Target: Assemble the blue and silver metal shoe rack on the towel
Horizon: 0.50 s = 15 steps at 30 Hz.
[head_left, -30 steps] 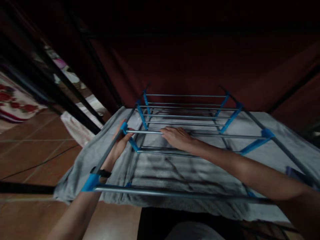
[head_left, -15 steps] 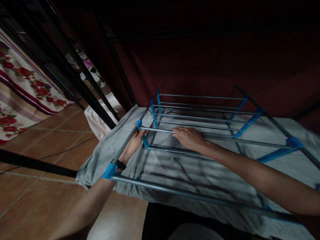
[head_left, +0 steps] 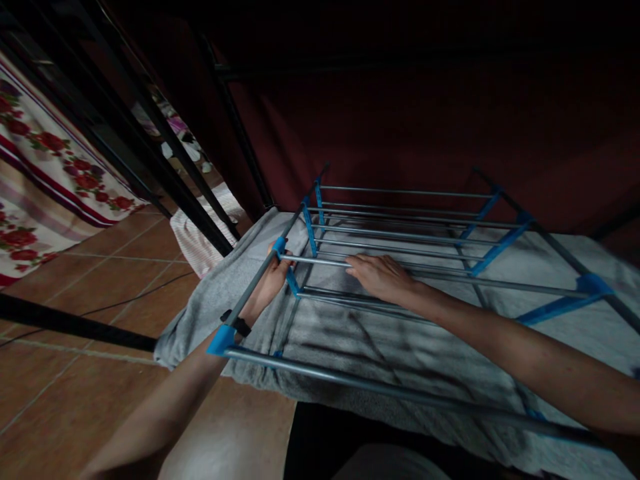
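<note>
Dim room, tiled floor (head_left: 40, 413); tube rack (head_left: 370, 386) rested on grey blanket (head_left: 200, 310). Left hand (head_left: 273, 280) grasped blue connector (head_left: 279, 247), right hand (head_left: 383, 277) curled round crossbar (head_left: 320, 261). Frame looked mostly joined; seating of gripped connector, hence remaining work, couldn't be told.

View swung leftward since a second ago; most shift falls in the first half second, very little after. Rack (head_left: 315, 260) sits further right in view, left hand (head_left: 275, 273) and right hand (head_left: 383, 277) displaced with it. Front bar (head_left: 350, 379), near level at first, now slopes down to the right. Floral cloth (head_left: 75, 163) at far left: much more showing. Black bar (head_left: 75, 324) at lower left now slants down rightward. Purple item at right edge cut to a dark sliver (head_left: 637, 374). Wristband (head_left: 243, 325): more visible outside the side tube (head_left: 255, 283) than half a second ago.
</note>
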Tool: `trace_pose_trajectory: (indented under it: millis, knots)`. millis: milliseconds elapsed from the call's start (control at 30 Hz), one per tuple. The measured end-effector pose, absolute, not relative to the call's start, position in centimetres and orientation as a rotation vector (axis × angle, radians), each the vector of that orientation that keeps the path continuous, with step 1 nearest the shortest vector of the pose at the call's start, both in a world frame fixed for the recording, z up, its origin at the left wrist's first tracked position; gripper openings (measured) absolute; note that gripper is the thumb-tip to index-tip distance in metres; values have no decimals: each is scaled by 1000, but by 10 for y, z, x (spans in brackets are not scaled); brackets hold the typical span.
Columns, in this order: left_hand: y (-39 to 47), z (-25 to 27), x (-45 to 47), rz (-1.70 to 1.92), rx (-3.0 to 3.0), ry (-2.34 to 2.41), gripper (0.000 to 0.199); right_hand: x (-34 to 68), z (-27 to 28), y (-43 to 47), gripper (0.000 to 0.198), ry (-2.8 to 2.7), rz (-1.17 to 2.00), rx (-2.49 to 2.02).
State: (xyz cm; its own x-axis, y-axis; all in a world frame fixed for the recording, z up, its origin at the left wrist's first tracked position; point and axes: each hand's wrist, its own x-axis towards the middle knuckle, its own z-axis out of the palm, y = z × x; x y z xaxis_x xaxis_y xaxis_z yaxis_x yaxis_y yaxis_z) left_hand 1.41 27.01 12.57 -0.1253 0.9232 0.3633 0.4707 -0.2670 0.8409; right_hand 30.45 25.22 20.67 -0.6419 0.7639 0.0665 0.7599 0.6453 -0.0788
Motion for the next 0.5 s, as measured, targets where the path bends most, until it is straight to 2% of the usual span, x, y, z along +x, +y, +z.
trace_pose_trajectory:
  millis: [200, 367, 500]
  knots:
    - [265, 134, 19, 1355, 1683, 1540, 33, 304, 206, 253, 24, -2773, 43, -1280]
    - [261, 143, 23, 1290, 1684, 1653, 20, 305, 209, 255, 22, -2763, 31, -1269]
    - [259, 145, 25, 1284, 1674, 1713, 18, 305, 211, 254, 22, -2770, 49, -1288]
